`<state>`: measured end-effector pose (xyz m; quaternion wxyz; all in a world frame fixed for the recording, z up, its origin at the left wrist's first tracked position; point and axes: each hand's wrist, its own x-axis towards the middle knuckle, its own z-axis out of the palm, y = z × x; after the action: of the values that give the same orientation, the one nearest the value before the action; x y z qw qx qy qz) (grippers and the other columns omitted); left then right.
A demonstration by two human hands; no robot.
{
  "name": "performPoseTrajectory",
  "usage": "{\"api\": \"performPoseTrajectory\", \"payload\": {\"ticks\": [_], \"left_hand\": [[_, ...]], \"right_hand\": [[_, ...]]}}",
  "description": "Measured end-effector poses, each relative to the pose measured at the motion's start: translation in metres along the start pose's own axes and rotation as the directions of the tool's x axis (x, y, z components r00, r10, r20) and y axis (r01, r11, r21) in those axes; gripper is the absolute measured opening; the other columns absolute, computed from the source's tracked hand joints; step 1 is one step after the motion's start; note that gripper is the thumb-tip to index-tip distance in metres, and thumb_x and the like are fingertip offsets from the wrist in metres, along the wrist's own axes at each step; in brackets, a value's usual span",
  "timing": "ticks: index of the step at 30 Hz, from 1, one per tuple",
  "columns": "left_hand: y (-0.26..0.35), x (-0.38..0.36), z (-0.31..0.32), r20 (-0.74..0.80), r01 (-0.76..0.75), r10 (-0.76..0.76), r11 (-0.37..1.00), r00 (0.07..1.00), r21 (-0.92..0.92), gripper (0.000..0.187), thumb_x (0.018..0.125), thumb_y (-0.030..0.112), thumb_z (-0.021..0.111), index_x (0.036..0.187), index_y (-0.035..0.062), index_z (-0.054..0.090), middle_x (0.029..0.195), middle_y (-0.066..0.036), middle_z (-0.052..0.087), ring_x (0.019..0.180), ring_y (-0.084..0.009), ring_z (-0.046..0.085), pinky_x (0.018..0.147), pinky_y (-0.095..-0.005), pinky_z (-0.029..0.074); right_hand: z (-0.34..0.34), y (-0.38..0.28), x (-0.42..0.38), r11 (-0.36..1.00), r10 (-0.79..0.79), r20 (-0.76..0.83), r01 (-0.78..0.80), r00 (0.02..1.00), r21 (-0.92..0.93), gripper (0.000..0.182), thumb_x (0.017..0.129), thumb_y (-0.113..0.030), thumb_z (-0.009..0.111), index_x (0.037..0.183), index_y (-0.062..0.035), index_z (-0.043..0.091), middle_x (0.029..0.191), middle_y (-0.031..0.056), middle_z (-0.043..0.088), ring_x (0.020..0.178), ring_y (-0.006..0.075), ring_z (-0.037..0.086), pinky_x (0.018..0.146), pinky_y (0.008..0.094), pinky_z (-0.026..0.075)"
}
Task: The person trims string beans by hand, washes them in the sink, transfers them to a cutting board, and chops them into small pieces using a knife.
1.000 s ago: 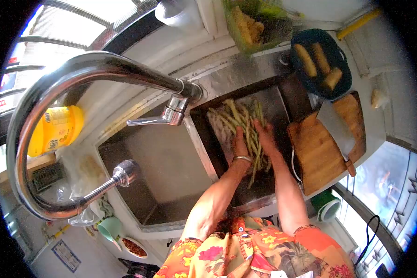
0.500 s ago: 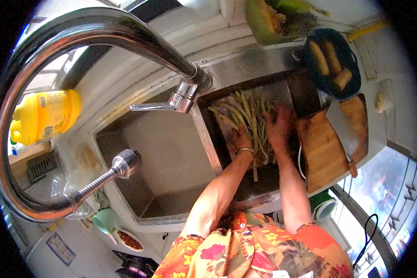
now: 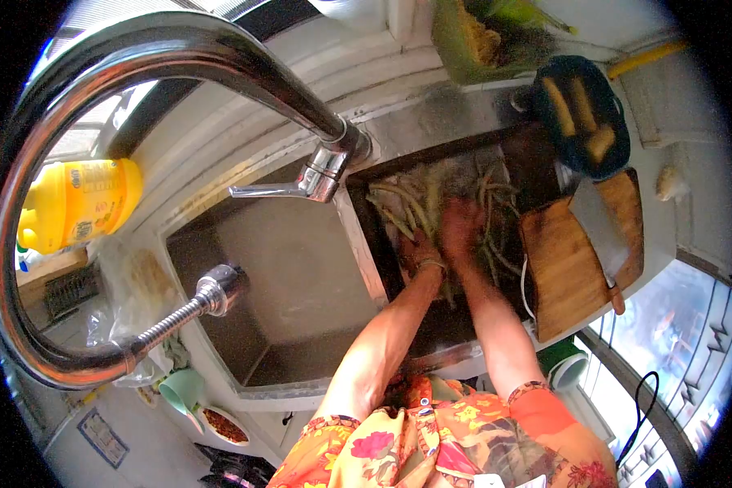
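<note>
Long green beans (image 3: pixel 400 205) lie in the right sink basin (image 3: pixel 376 254), some at its left and others to the right. My left hand (image 3: pixel 417 250), with a bracelet at the wrist, is low among the beans; its fingers are partly hidden, so its grip is unclear. Close beside it, my right hand (image 3: pixel 462 226) reaches over the middle of the beans, blurred by motion. What lies under its fingers cannot be made out.
A chrome faucet (image 3: pixel 325 167) arches over the left basin (image 3: pixel 301 260). Right of the beans are a wooden board (image 3: pixel 557 268) with a knife (image 3: pixel 600 232), and a dark tub (image 3: pixel 581 154) holding pale pieces. A yellow jug (image 3: pixel 85 203) stands at left.
My right hand has moved left, closer to my left hand. The beans have spread apart, with several now separate at the right. My left hand has shifted slightly down.
</note>
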<state>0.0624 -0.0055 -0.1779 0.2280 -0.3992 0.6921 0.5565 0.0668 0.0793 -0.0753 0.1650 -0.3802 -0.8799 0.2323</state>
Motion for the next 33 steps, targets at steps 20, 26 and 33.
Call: {"api": "performPoseTrajectory", "payload": {"ticks": [20,26,33], "left_hand": [[0.151,-0.142,-0.076,0.686,-0.446,0.295,0.893,0.665,0.049,0.055,0.085,0.028,0.058,0.129,0.0004,0.041,0.114,-0.016,0.054,0.103,-0.0194,0.051,0.088,-0.0317,0.041],[0.193,-0.175,-0.106,0.788,-0.221,0.185,0.973,0.587,-0.064,0.033,0.084,0.009,0.06,0.114,-0.0017,0.051,0.093,-0.009,0.06,0.075,-0.0122,0.057,0.058,-0.0228,0.047],[0.233,-0.19,-0.126,0.855,0.252,-0.137,0.968,0.501,0.008,0.021,0.088,0.015,0.055,0.104,0.0011,0.055,0.077,-0.007,0.06,0.055,-0.0134,0.053,0.041,-0.022,0.041]], "right_hand": [[-0.12,-0.073,0.0,0.247,0.449,0.521,-0.662,0.726,0.708,0.014,0.079,-0.011,0.064,0.089,-0.001,0.063,0.077,0.0023,0.062,0.068,0.0118,0.056,0.063,0.0253,0.045],[-0.154,-0.099,-0.01,0.235,0.32,0.534,-0.612,0.783,0.755,0.011,0.08,-0.009,0.063,0.088,-0.0018,0.064,0.073,-0.0008,0.062,0.061,0.0057,0.053,0.055,0.0184,0.041],[-0.192,-0.119,0.005,0.291,0.178,0.564,-0.59,0.807,0.753,0.016,0.086,-0.011,0.058,0.099,-0.0035,0.062,0.08,-0.0028,0.062,0.067,0.0041,0.054,0.06,0.0177,0.043]]}}
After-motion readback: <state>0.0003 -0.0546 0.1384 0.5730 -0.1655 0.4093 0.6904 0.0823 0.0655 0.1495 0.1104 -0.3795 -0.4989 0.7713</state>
